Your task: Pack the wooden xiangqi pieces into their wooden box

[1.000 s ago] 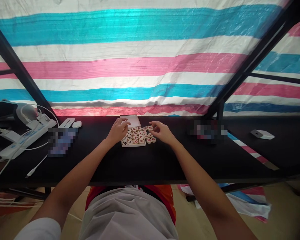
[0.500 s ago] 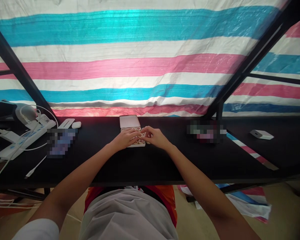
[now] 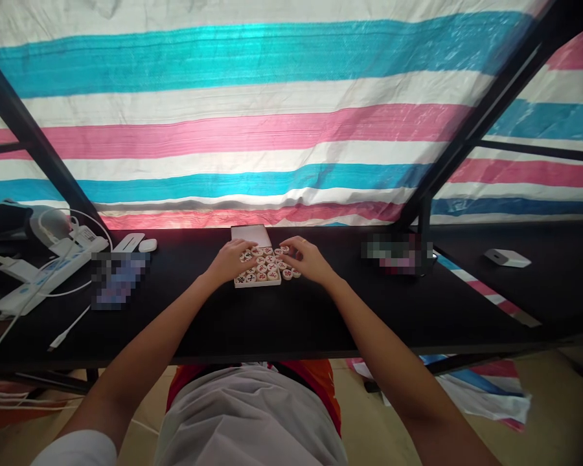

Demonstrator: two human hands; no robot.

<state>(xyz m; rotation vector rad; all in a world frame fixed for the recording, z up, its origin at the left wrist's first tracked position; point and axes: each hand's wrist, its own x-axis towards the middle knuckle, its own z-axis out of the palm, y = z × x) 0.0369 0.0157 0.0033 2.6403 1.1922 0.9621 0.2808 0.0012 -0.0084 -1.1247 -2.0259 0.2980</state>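
Note:
A white box (image 3: 258, 283) stands on the black table with its lid (image 3: 249, 235) folded back at the far side. Round Chinese chess pieces (image 3: 261, 276), marked in red and black, fill it in rows. My left hand (image 3: 229, 264) rests over the box's left side, fingers stretched out and apart, covering some pieces. Just right of the box lie several loose chess pieces (image 3: 287, 274). Over these my right hand (image 3: 309, 261) hovers or touches, thumb and fingers parted; I see no piece gripped in it.
To the left are a power strip (image 3: 48, 275) with cables, a blurred phone-like object (image 3: 120, 278) and a small white case (image 3: 148, 245). Rightward lie a pixelated item (image 3: 396, 255) and a white charger (image 3: 508, 258). Dark metal posts (image 3: 466, 152) frame a striped tarp (image 3: 252, 129).
My hands have drawn apart, the left moving leftward and the right slightly rightward. More pieces in the box and the loose ones beside it now show.

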